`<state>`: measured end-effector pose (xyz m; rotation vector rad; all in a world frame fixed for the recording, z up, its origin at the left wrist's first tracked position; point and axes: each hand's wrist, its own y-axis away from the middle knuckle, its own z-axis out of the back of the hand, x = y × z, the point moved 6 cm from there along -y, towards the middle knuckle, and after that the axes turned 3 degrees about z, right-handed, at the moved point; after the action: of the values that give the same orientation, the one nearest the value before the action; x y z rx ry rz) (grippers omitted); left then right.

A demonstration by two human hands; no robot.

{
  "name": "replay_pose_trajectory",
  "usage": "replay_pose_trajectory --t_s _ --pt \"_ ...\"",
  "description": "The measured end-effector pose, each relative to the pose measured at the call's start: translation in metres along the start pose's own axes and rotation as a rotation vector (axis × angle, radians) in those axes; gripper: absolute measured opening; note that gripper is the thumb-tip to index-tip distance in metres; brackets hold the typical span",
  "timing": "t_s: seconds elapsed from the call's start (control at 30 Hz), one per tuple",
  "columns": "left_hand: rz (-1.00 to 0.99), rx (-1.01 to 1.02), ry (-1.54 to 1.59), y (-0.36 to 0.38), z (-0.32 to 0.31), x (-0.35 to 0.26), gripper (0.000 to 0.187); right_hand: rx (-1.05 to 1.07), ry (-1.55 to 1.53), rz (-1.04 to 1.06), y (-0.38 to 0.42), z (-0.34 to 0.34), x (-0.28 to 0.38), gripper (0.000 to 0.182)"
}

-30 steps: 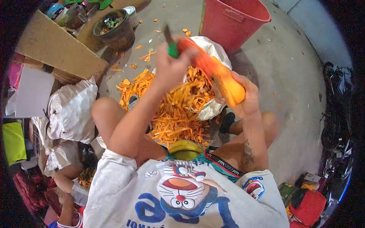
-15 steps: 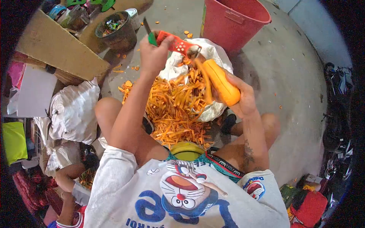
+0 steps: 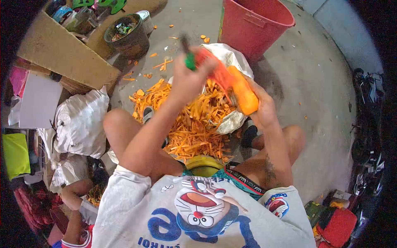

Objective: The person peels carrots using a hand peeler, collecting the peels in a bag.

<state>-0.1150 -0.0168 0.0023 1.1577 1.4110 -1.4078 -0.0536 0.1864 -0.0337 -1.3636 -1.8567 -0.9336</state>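
My left hand (image 3: 186, 80) is closed round a red peeler (image 3: 217, 74), blurred by motion. A green piece (image 3: 190, 61) with a dark, blade-like end juts from the same grip. The peeler's head lies against the left side of a thick, peeled-looking orange carrot (image 3: 243, 93). My right hand (image 3: 264, 107) wraps the carrot from the right and holds it tilted above the pile. Below both hands, a heap of orange peelings (image 3: 194, 136) covers the floor and part of a white sack (image 3: 231, 122).
A red bin (image 3: 256, 33) stands beyond the sack. At upper left are a dark bucket (image 3: 128, 39) with scraps and a cardboard sheet (image 3: 66, 49). A stuffed white sack (image 3: 82, 122) lies left. Another person's arm (image 3: 74, 223) shows at lower left. A yellow-green rim (image 3: 202, 163) sits between my legs.
My left hand has moved right and down with the peeler, which now reaches along the carrot. The carrot has turned more upright in my right hand. A hanging strip of peel is no longer visible.
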Motion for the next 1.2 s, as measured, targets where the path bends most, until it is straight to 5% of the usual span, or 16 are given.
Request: replay_pose_trajectory --t_s 0.1,0.17,0.23,0.33,0.43,0.53,0.67,0.73,0.87,0.93,1.03,1.1,1.2 --pt "-0.134 0.035 -0.094 -0.009 -0.001 0.009 0.012 0.023 0.335 0.105 0.0 0.015 -0.006 0.051" --pt "-0.15 -0.018 -0.156 -0.031 0.026 0.021 0.01 0.037 0.195 0.024 0.004 0.002 -0.001 0.053" --pt "0.016 -0.302 -0.137 -0.045 0.059 0.024 0.018 0.04 0.046 -0.03 0.008 -0.007 0.0 0.055" --pt "0.153 -0.149 0.032 -0.026 0.034 0.018 0.011 0.023 0.082 0.066 0.003 -0.002 0.008 0.055" --pt "-0.153 0.125 -0.073 0.019 -0.024 -0.012 0.012 0.017 0.213 0.14 -0.004 0.006 0.004 0.055" --pt "-0.079 -0.02 -0.065 -0.02 0.008 0.036 0.014 0.095 0.167 0.052 0.005 0.0 -0.001 0.054" --pt "-0.043 -0.189 -0.257 -0.039 0.04 0.025 0.016 0.018 -0.022 0.011 0.006 -0.015 0.005 0.051" --pt "0.124 -0.263 -0.044 -0.034 0.042 0.034 0.017 -0.026 -0.032 0.017 0.006 -0.014 0.008 0.053" --pt "0.006 -0.05 0.086 0.007 -0.018 0.017 0.018 -0.075 -0.162 -0.026 -0.001 0.005 0.001 0.048" --pt "-0.248 0.056 0.018 0.02 -0.036 -0.006 0.017 -0.072 -0.09 -0.002 0.003 -0.006 0.008 0.048" --pt "0.021 -0.119 -0.024 -0.016 0.017 0.008 0.017 0.037 -0.164 -0.079 0.011 -0.016 0.007 0.049" --pt "0.002 -0.249 -0.029 -0.034 0.045 0.016 0.016 0.064 -0.193 -0.101 0.011 -0.012 0.004 0.05" --pt "0.0 -0.135 0.056 -0.006 0.012 0.003 0.016 -0.002 -0.209 -0.084 0.001 -0.007 0.001 0.05"
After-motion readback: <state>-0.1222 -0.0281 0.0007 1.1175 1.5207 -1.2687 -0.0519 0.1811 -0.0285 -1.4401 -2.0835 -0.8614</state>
